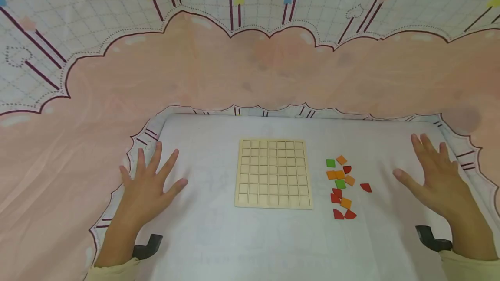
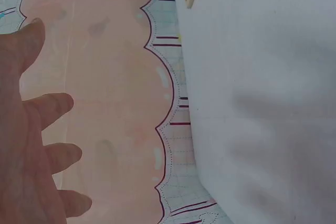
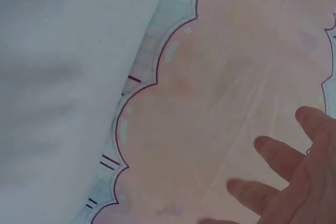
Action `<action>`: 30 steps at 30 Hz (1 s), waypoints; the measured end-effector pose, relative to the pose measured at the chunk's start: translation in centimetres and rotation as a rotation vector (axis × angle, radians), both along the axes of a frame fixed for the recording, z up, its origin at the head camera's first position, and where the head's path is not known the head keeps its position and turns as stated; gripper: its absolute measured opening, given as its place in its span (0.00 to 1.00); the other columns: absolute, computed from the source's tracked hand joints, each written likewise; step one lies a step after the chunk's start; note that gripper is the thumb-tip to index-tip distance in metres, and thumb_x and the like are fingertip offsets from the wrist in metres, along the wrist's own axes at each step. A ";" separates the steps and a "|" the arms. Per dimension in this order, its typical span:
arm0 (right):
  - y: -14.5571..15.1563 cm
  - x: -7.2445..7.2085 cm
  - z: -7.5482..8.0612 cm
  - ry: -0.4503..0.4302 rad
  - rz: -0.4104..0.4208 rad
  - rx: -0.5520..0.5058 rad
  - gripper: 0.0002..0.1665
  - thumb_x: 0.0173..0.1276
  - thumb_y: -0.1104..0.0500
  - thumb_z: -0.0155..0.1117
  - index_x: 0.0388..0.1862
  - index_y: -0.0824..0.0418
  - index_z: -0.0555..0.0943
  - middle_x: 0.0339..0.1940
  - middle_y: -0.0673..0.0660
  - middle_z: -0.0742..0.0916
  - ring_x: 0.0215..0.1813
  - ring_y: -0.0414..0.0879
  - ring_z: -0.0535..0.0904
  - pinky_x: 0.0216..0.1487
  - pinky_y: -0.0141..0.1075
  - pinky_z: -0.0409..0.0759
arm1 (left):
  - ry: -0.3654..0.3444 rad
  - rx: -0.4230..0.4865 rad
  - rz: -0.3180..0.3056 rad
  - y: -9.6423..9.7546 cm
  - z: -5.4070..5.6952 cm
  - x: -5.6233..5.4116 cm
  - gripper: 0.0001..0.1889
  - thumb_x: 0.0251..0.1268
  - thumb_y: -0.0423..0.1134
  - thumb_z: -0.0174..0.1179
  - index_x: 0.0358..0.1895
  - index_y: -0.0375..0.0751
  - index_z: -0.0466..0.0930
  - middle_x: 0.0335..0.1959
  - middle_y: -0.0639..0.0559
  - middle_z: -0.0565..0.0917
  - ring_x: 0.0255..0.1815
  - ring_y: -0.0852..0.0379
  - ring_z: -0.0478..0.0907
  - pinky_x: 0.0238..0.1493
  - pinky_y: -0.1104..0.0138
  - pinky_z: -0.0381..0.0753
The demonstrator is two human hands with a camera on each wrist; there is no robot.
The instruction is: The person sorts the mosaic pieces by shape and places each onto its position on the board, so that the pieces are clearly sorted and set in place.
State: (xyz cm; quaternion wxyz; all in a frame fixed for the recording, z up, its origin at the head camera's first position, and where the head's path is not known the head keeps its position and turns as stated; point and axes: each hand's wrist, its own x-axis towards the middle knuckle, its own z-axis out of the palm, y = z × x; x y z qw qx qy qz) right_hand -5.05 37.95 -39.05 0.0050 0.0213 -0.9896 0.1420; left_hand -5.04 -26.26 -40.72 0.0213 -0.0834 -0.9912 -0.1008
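In the head view, a pale wooden grid board [image 1: 274, 174] with square cells lies on the white surface, and its cells look bare. To its right is a loose scatter of small flat tiles: green squares [image 1: 330, 163], orange squares [image 1: 345, 203] and red quarter-round pieces [image 1: 366, 187]. My left hand [image 1: 146, 190] is held left of the board with its fingers spread, holding nothing. On the far right my right hand [image 1: 439, 181] is likewise spread and holds nothing; the tiles are the things nearest to it. Both wrist views show the fingers apart from any object.
A white sheet [image 1: 195, 229] lies under the board and tiles. Around it spreads a peach cloth [image 1: 250, 73] with scalloped outlines and a white grid pattern. Dark straps [image 1: 148, 246] show at both wrists, beside cream sleeves [image 1: 113, 272].
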 end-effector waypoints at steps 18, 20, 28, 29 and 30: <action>-2.7 -3.8 -2.8 -0.126 0.063 -0.131 0.42 0.75 0.39 0.60 0.78 0.60 0.65 0.52 0.69 0.87 0.54 0.66 0.80 0.49 0.63 0.80 | -0.009 0.629 -0.055 6.2 -4.8 -3.4 0.27 0.83 0.50 0.45 0.76 0.42 0.67 0.76 0.42 0.69 0.76 0.40 0.67 0.70 0.41 0.71; -3.0 -4.3 -3.3 -0.131 0.075 -0.151 0.39 0.75 0.40 0.61 0.75 0.62 0.70 0.49 0.67 0.87 0.53 0.63 0.81 0.49 0.61 0.82 | -0.020 0.681 -0.054 7.2 -5.4 -3.7 0.26 0.83 0.50 0.45 0.74 0.42 0.69 0.73 0.43 0.72 0.72 0.42 0.71 0.67 0.44 0.76; -4.3 -6.2 -5.2 -0.251 0.067 -0.196 0.35 0.75 0.38 0.59 0.69 0.61 0.76 0.51 0.66 0.86 0.54 0.61 0.79 0.50 0.57 0.84 | -0.102 0.779 0.004 10.3 -7.3 -4.8 0.27 0.80 0.56 0.49 0.71 0.45 0.73 0.71 0.47 0.75 0.70 0.44 0.74 0.65 0.46 0.78; -4.4 -6.5 -5.4 -0.265 0.066 -0.196 0.35 0.75 0.38 0.59 0.68 0.62 0.77 0.51 0.66 0.86 0.54 0.61 0.79 0.50 0.56 0.84 | -0.106 0.787 0.012 10.6 -7.5 -4.9 0.26 0.80 0.56 0.50 0.71 0.45 0.73 0.71 0.47 0.75 0.70 0.43 0.73 0.65 0.46 0.78; -4.5 -6.7 -5.6 -0.270 0.070 -0.196 0.34 0.75 0.38 0.59 0.66 0.62 0.78 0.50 0.66 0.86 0.53 0.61 0.79 0.49 0.55 0.84 | -0.110 0.796 0.017 10.9 -7.8 -5.0 0.26 0.79 0.56 0.50 0.71 0.46 0.74 0.71 0.47 0.75 0.71 0.43 0.73 0.65 0.46 0.78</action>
